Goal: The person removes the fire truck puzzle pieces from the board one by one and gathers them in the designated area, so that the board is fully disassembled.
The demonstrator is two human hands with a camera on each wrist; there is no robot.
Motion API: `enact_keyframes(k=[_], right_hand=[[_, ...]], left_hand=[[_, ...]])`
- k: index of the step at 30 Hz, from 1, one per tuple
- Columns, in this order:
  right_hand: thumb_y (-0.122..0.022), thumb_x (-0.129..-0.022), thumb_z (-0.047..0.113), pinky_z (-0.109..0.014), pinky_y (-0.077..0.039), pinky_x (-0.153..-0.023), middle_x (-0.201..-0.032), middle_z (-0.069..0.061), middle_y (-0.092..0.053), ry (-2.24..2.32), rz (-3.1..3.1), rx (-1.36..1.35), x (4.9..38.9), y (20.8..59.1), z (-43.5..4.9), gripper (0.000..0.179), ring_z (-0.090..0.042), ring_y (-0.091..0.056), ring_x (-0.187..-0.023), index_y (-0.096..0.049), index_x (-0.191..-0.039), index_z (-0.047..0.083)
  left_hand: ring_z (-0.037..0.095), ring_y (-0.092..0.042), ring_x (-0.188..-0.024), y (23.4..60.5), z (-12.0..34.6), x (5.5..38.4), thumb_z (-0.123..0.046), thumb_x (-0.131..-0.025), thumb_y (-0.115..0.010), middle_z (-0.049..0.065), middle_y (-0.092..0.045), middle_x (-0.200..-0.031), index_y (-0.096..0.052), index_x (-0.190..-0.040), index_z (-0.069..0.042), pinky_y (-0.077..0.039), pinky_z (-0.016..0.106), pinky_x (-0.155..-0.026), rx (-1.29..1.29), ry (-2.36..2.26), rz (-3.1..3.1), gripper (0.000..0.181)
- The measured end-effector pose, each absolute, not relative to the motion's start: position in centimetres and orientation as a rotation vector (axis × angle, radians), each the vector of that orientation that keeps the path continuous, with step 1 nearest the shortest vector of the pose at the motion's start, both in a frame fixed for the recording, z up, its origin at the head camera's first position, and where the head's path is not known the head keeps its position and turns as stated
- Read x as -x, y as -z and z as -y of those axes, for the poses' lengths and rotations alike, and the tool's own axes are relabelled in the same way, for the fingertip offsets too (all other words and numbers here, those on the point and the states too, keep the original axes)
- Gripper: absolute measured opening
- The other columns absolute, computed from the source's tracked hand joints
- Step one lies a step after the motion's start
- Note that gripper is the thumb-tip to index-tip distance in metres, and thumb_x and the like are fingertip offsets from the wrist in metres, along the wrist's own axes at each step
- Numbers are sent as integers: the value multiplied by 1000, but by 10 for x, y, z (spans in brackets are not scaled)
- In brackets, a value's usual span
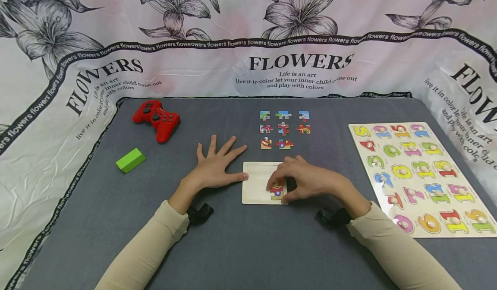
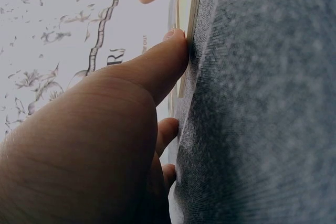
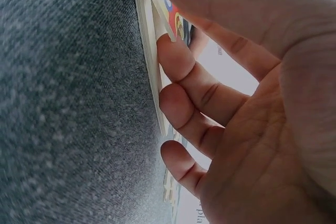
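A small wooden puzzle tray with a raised rim lies in front of me. My left hand is spread flat on the table, its thumb touching the tray's left edge. Over the tray's right side, my right hand pinches a jigsaw piece printed in red and yellow with a blue wheel. In the right wrist view the piece is tilted inside the rim, and the curled fingertips rest near the tray's edge. Part of the piece is hidden by the thumb and fingers.
Several loose jigsaw pieces are laid out in rows beyond the tray. To the right lies a large number board with knobbed pieces. A red game controller and a green block are at the left.
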State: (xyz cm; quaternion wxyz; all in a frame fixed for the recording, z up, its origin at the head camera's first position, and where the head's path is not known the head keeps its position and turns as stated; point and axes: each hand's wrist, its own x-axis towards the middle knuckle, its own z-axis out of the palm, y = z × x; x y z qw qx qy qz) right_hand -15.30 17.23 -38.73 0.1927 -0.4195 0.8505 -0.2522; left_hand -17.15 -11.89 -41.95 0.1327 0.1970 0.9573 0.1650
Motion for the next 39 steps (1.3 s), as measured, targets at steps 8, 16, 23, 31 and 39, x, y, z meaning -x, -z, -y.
enact_keyframes(k=[8,16,23,31,39], right_hand=[[-91,-75,24,-35,-31,-85,-94,15,-66,702,-2392,1184,153,389,-171,42,-12,-50,-92,-75,-113,31],[-91,-76,24,-35,-31,-85,-90,15,-62,706,-2402,1161,153,390,-171,39,-10,-50,-91,-75,-111,32],[-89,-78,24,-35,-30,-84,-90,15,-62,711,-2403,1173,153,391,-172,37,-10,-50,-90,-75,-111,32],[-87,-80,24,-37,-32,-88,-98,15,-65,752,-2409,1179,156,388,-177,38,-11,-52,-95,-75,-116,30],[-86,-82,21,-40,-33,-91,-102,13,-67,829,-2449,1148,164,390,-186,40,-8,-54,-101,-75,-120,27]], left_hand=[[48,16,-156,419,119,171,-72,-88,-60,0,-7,-174,-27,-161,-39,12,78,-113,-561,-473,-2771,87],[49,15,-156,419,118,171,-72,-88,-60,0,-7,-174,-28,-161,-38,12,79,-113,-564,-474,-2774,87],[49,15,-156,420,118,171,-72,-87,-60,1,-7,-174,-28,-161,-38,12,79,-113,-564,-474,-2778,87],[49,15,-156,419,118,170,-72,-88,-59,-1,-7,-174,-28,-161,-39,11,79,-113,-568,-466,-2784,87],[49,15,-156,416,118,168,-72,-88,-60,-1,-7,-174,-28,-161,-39,11,79,-113,-579,-479,-2781,86]])
